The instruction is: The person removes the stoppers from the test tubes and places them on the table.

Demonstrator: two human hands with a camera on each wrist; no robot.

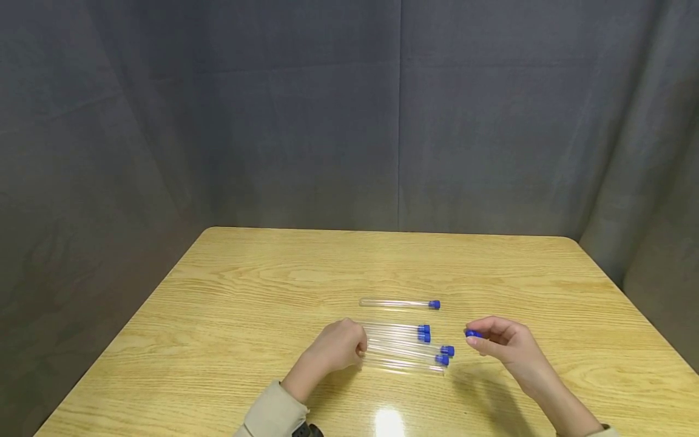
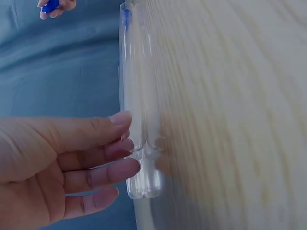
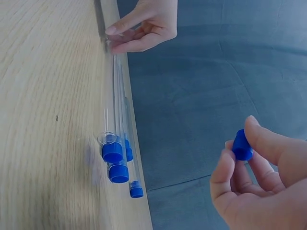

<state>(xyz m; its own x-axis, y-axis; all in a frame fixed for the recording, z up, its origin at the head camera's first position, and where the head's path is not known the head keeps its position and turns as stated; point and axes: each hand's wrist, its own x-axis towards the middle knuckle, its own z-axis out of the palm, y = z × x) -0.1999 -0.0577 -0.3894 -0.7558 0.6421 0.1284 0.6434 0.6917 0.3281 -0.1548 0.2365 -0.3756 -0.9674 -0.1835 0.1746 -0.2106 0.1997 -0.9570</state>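
Observation:
My right hand (image 1: pixel 505 347) pinches a loose blue cap (image 3: pixel 242 145) between thumb and fingers, raised above the table. To its left, my left hand (image 1: pixel 340 343) has thumb and fingertips at the rounded end of an uncapped clear test tube (image 1: pixel 406 365), the nearest one in the row. In the left wrist view the thumb and fingers (image 2: pixel 103 173) close in on that tube from one side. Several test tubes with blue caps (image 1: pixel 423 337) lie beside it, roughly parallel, capped ends to the right. The open mouth of the uncapped tube (image 2: pixel 126 6) points toward the right hand.
Slightly apart, farther back, lies another capped test tube (image 1: pixel 395 303). Everything rests on a wood-grain table (image 1: pixel 273 267) with rounded far corners. Grey curtains (image 1: pixel 306 121) hang behind it and on both sides.

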